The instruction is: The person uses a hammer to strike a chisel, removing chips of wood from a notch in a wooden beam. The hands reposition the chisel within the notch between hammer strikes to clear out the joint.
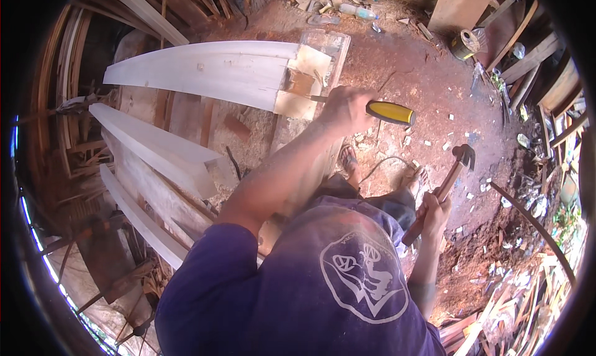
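Note:
My left hand [349, 109] is closed round a chisel with a yellow and black handle [391, 112]. Its blade points left, onto the end of a long pale wooden board [205, 69]. That end has a squared notch [300, 83] with browner wood showing inside. Down by my right side, my right hand [434, 214] grips the wooden handle of a claw hammer [452, 175], head up and apart from the chisel.
Two more pale planks [155, 146] lie nearer me on the left, above a worn workbench [273, 146]. Wood chips [406, 140] dot the reddish dirt floor. Paint cans [464, 45] and a plastic bottle [358, 11] stand or lie farther off. Scrap wood [496, 319] is heaped at right.

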The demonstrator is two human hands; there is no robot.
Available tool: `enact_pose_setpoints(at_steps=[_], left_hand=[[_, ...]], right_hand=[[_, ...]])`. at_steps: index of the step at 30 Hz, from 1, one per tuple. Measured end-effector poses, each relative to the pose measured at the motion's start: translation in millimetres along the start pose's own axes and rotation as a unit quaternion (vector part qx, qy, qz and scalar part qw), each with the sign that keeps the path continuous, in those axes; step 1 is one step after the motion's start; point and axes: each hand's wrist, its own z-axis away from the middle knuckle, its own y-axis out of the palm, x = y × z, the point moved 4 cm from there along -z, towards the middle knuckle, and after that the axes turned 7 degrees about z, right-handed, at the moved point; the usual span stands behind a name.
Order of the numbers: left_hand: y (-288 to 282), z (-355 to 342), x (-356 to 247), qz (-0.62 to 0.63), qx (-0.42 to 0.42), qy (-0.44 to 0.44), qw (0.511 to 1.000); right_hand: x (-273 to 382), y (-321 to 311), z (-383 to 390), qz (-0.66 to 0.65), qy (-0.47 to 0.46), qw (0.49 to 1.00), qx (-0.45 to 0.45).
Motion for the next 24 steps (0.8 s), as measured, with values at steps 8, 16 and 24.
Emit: enact_pose_setpoints(at_steps=[8, 16, 24], left_hand=[[-3.0, 2.3, 9.4, -0.037, 0.034, -0.007, 0.999], [-1.7, 2.1, 12.2, -0.014, 0.024, 0.009, 1.0], [2.5, 2.1, 15.9, -0.025, 0.041, 0.017, 0.999]], right_hand=[[1.2, -5.3, 0.4, -0.014, 0.023, 0.999, -0.017], [12.3, 5.1, 10.6, -0.014, 0.005, 1.0, -0.005], [46.9, -27.6, 19.6, 0.019, -0.079, 0.989, -0.122]])
